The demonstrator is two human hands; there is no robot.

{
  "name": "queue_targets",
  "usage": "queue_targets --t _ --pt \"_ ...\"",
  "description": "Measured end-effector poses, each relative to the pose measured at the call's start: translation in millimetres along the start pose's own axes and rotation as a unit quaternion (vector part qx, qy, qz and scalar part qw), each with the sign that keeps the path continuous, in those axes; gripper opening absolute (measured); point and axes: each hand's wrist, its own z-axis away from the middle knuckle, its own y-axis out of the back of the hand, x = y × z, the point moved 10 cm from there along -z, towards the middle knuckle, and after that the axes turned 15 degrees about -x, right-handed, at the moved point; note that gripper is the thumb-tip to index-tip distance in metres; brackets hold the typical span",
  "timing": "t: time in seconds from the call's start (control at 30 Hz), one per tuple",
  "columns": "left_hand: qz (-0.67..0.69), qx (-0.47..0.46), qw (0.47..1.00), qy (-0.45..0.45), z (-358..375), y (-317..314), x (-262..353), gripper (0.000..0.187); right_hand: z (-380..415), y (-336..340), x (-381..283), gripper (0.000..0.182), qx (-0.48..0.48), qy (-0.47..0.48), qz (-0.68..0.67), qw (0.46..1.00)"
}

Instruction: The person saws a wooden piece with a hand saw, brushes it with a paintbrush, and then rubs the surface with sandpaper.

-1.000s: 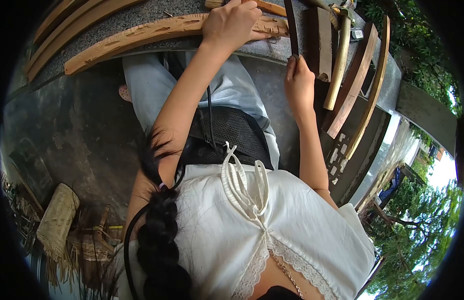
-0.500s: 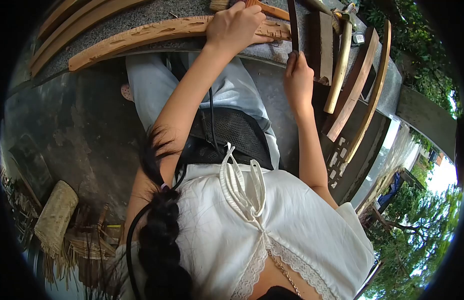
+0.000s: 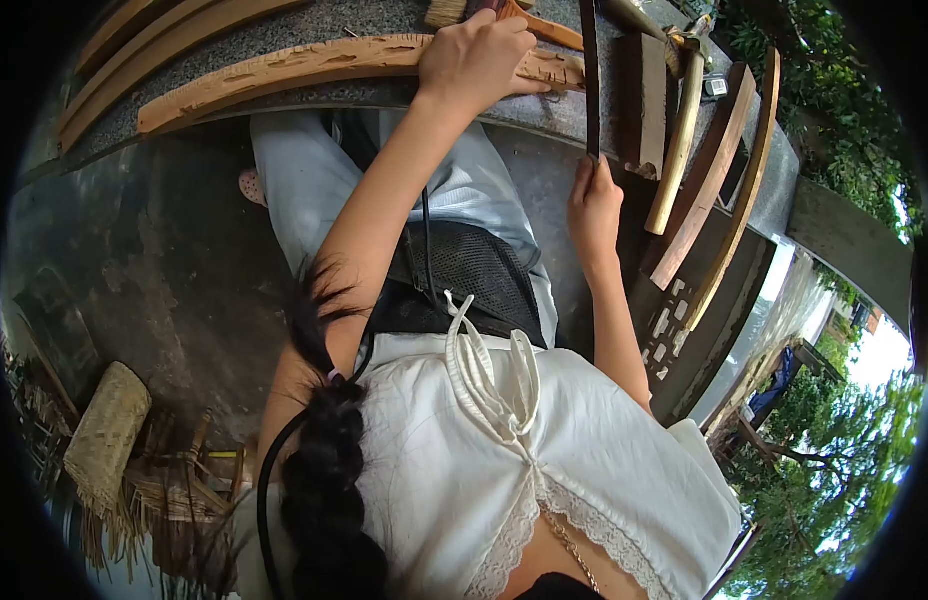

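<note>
A long curved wooden piece (image 3: 284, 72), with rough hollows and small cuts along its face, lies near the edge of the stone slab. My left hand (image 3: 474, 62) is closed over its right part, thumb against the near side and fingers on top. In my right hand (image 3: 594, 205), fingers closed, is the near end of a long, narrow dark tool (image 3: 592, 85), resembling a file or blade. It stretches away across the right end of the wood, and its far end is cut off by the frame. Beyond my left hand lies an orange-brown wooden piece (image 3: 549, 32), partly hidden.
Several curved wooden strips (image 3: 154, 60) lie at the left. A brush (image 3: 444, 12) sits at the back. On the right are a dark rectangular block (image 3: 642, 100), a hammer with a wooden handle (image 3: 677, 150), more wood strips (image 3: 709, 180) and pale chips (image 3: 664, 325).
My right hand has drawn back toward my body, bringing the dark tool with it. My left hand stays on the curved wooden piece, nearly unmoved.
</note>
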Motion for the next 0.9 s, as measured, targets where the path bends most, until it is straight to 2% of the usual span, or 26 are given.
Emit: queue_targets --t 0.1,0.23,0.3,0.33,0.4,0.43,0.53,0.6,0.67,0.7,0.8,0.9 --pt "0.001 -0.015 1.000 -0.001 -2.7 -6.8 0.4 0.025 30.2 -6.9 17.7 0.018 0.009 0.017 -0.053 0.998" --pt "-0.013 -0.010 1.000 -0.009 -1.9 -3.6 4.1 0.028 -24.5 11.1 -26.8 0.019 0.012 0.015 -0.023 1.000" --pt "-0.009 -0.012 1.000 -0.009 -0.7 -2.2 3.7 0.027 -41.5 19.1 -47.2 0.020 0.047 0.082 0.004 0.995" --pt "-0.015 -0.021 1.000 -0.009 -1.1 -2.1 3.4 0.028 -36.5 17.2 -42.3 0.020 0.046 0.086 0.004 0.995" --pt "-0.018 -0.030 0.999 -0.010 -1.7 -3.6 2.9 0.028 -7.8 2.4 -4.3 0.019 0.004 0.026 0.004 1.000" --pt "-0.015 -0.033 0.999 -0.008 -2.6 -4.5 1.9 0.029 8.8 0.3 2.2 0.018 -0.004 0.030 -0.030 0.999" --pt "-0.013 -0.040 0.999 -0.011 -2.3 -8.4 3.1 0.031 18.3 0.2 -0.3 0.016 0.005 0.031 -0.048 0.998" --pt "-0.021 -0.037 0.999 -0.016 -3.7 -7.7 5.1 0.032 -15.9 6.3 -12.7 0.017 -0.011 0.015 -0.028 0.999" --pt "-0.013 -0.039 0.999 -0.012 -2.9 -9.3 3.4 0.031 -42.8 19.7 -46.4 0.018 0.060 0.114 0.018 0.992" --pt "-0.014 -0.040 0.999 -0.011 -0.9 -9.8 4.4 0.031 -37.1 18.4 -45.6 0.018 0.059 0.114 0.017 0.992" --pt "-0.020 -0.040 0.999 -0.005 -2.9 -5.3 1.6 0.030 -3.2 2.0 -5.5 0.020 -0.016 -0.030 -0.021 0.999" --pt "-0.023 -0.031 0.999 -0.005 -3.0 -11.6 1.1 0.030 30.4 -4.6 11.3 0.021 -0.007 -0.002 -0.058 0.998"
